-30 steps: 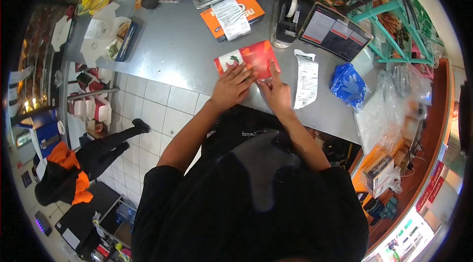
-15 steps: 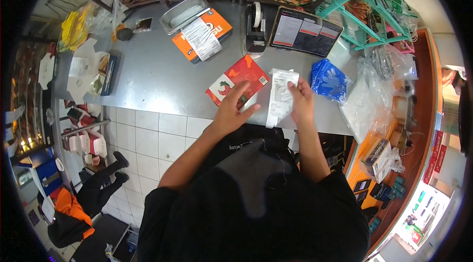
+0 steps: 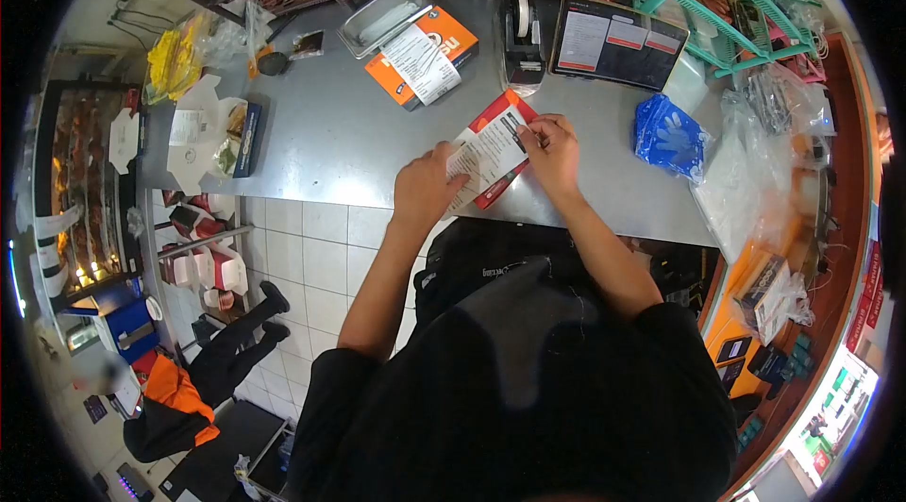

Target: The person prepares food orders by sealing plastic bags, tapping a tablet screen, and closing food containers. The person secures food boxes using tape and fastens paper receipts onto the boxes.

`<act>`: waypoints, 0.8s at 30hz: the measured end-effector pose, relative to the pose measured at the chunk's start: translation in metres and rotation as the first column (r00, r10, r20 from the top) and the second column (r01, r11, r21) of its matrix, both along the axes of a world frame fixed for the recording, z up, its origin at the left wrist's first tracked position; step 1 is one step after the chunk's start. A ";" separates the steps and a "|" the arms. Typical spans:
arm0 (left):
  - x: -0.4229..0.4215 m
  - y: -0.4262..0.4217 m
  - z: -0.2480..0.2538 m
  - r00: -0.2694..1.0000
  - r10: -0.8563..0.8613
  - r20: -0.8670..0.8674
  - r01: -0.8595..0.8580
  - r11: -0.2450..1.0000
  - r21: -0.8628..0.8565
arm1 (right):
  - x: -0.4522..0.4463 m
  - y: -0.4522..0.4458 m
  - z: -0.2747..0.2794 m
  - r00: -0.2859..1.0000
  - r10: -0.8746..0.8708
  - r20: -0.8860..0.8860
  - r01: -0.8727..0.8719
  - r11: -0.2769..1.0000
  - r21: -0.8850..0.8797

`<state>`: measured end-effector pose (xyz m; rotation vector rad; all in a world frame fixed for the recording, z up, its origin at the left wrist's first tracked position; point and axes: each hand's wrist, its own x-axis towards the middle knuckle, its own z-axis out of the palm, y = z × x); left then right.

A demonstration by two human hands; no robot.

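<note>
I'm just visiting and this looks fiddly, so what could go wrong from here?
The receipt might crease or sit crooked, since the left hand and right hand are at its opposite ends.
The red box could perhaps slip off the counter, as its lower corner is close to the front edge.
The papers might get mixed up: another receipt lies on the orange box.

I wore a black shirt (image 3: 604, 408) with short sleeves (image 3: 349, 379), a grey patch (image 3: 510, 332) down its front, and small pale lettering (image 3: 510, 268).
</note>
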<state>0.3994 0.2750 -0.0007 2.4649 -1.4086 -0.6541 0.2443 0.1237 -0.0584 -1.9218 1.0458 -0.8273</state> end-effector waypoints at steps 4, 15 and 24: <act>-0.014 -0.022 -0.010 0.967 -0.173 0.185 0.242 0.846 -0.476 | 0.005 0.004 -0.014 0.996 -0.069 -0.050 0.053 0.962 -0.269; -0.041 -0.059 -0.045 0.945 -0.223 0.240 0.315 0.824 -0.472 | 0.000 -0.092 -0.006 0.983 -0.057 0.176 0.047 0.997 0.061; -0.037 -0.057 -0.048 0.888 -0.325 0.325 0.427 0.844 -0.325 | 0.054 -0.112 0.011 0.966 -0.107 0.235 -0.145 0.529 0.836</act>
